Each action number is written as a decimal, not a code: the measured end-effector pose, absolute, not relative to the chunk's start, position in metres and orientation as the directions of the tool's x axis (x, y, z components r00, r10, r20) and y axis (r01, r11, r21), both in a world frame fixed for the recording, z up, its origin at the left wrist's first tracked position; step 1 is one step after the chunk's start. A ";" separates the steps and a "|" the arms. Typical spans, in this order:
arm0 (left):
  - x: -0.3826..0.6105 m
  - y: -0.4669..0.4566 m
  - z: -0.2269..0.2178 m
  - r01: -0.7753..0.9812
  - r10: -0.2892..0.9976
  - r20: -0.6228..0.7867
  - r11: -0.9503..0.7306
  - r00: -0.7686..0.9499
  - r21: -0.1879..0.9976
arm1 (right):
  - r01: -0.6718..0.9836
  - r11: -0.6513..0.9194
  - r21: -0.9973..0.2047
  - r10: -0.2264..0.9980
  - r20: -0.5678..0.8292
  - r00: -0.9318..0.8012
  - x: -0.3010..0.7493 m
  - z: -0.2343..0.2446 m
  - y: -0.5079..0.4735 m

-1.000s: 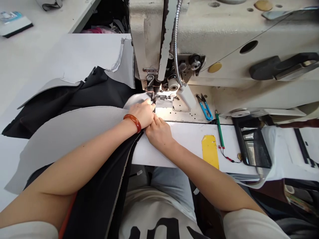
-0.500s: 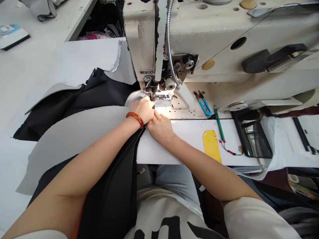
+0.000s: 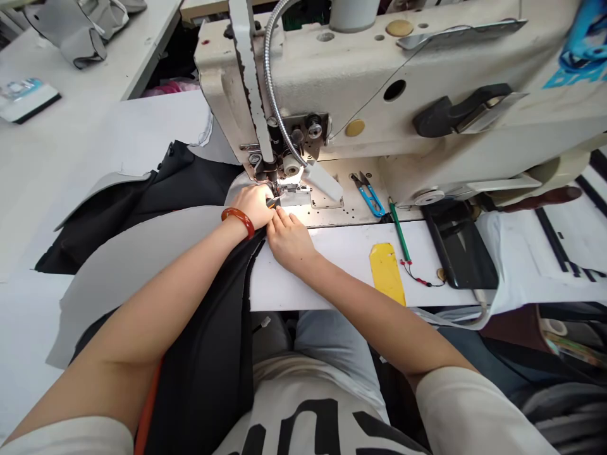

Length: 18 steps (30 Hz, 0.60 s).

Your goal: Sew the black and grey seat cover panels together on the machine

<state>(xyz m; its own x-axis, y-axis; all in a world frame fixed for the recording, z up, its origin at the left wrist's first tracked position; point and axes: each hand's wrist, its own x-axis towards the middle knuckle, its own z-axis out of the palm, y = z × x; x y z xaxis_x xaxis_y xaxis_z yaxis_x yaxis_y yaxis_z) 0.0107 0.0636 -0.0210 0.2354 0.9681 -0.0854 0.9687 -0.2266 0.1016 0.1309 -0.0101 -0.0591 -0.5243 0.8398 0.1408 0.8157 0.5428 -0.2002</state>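
Observation:
My left hand (image 3: 253,203), with a red bangle (image 3: 238,220) on the wrist, is closed on the edge of the grey fabric (image 3: 142,253) just in front of the presser foot (image 3: 275,188) of the sewing machine (image 3: 379,95). My right hand (image 3: 288,239) lies beside it with fingers curled, pressing the black fabric (image 3: 208,354) at the same seam edge. The black fabric runs down under my left forearm and off the table edge. The two hands touch each other at the needle area, and the fingertips are partly hidden.
Blue thread snips (image 3: 368,194) and a green pencil (image 3: 399,238) lie on the machine bed to the right. A yellow patch (image 3: 387,272) and a black tray (image 3: 462,248) are nearby. More black fabric (image 3: 133,202) is heaped left, and grey pieces (image 3: 76,28) lie on another table.
Both hands stay at the presser foot holding the seam. The view has shifted, so the machine and hands appear further left and the machine's top shows more.

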 end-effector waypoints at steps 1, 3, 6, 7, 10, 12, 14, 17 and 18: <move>0.011 0.064 -0.021 0.971 0.970 -0.089 -0.218 0.228 0.101 | 0.799 0.556 -0.229 0.831 0.156 -0.534 0.135 -0.058 -0.022; 0.011 0.066 -0.022 0.973 0.972 -0.087 -0.208 0.217 0.101 | 0.675 0.688 -0.268 0.726 0.230 -0.648 0.141 -0.062 -0.055; 0.013 0.069 -0.025 0.975 0.976 -0.071 -0.198 0.206 0.098 | 0.277 0.945 -0.174 0.326 0.442 -0.835 0.127 -0.081 -0.106; 0.015 0.070 -0.026 0.976 0.976 -0.065 -0.202 0.208 0.086 | 0.196 0.972 -0.131 0.235 0.507 -0.829 0.115 -0.087 -0.118; 0.021 0.070 -0.030 0.972 0.971 -0.064 -0.232 0.230 -0.029 | 0.097 0.987 -0.129 0.155 0.594 -0.789 0.069 -0.084 -0.133; 0.022 0.066 -0.031 0.946 0.951 -0.063 -0.308 0.302 -0.100 | 0.086 0.970 -0.228 0.205 0.570 -0.796 0.050 -0.066 -0.132; 0.017 0.057 -0.030 0.880 0.893 -0.063 -0.450 0.446 -0.150 | 0.105 0.926 -0.361 0.310 0.572 -0.760 0.051 -0.049 -0.133; 0.001 0.042 -0.027 0.790 0.808 -0.076 -0.588 0.585 -0.171 | -0.041 0.871 -0.490 0.345 0.668 -0.659 0.087 -0.049 -0.147; -0.003 0.037 -0.026 0.794 0.808 -0.080 -0.589 0.584 -0.153 | -0.078 0.854 -0.514 0.365 0.699 -0.616 0.101 -0.056 -0.154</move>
<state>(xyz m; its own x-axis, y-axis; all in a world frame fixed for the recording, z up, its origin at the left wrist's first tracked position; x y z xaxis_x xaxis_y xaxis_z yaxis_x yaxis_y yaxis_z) -0.0030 0.0372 -0.0260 0.5838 0.8079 -0.0802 0.7937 -0.5887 -0.1535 0.1007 -0.1538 -0.0560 -0.6157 0.3646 0.6985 -0.0780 0.8539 -0.5145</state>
